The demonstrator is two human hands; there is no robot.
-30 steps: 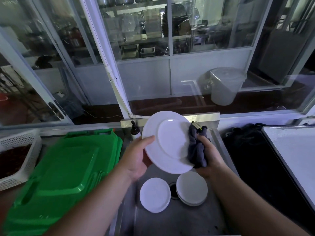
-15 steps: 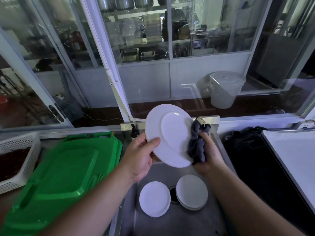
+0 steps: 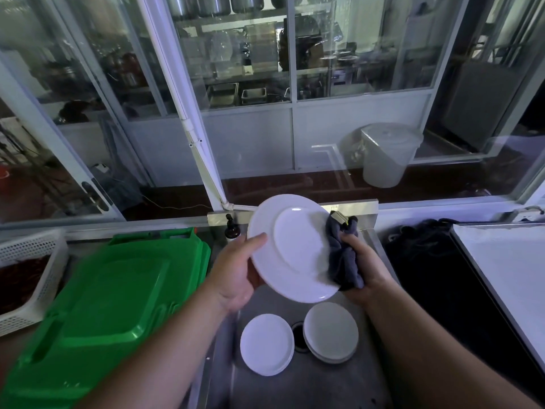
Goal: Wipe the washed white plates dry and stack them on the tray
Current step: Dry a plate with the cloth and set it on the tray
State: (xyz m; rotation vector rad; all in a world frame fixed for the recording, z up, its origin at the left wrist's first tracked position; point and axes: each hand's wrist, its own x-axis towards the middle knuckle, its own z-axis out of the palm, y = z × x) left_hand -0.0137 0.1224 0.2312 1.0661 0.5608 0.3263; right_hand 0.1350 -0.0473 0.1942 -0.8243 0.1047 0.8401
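Left hand (image 3: 236,270) has its fingers clamped on the left rim of the white plate (image 3: 292,249), tilted up above the sink. Right hand (image 3: 358,268) bunches the grey cloth (image 3: 342,258) against the plate's right edge. Green tray (image 3: 109,296) sits off left of both, so I'd say the left hand is closer for stacking.

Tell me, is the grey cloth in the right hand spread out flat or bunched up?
Bunched up. The right hand grips the grey cloth in a crumpled wad against the held plate's right rim.

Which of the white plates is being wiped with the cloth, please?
The large plate held up in both hands; the others lie in the sink.
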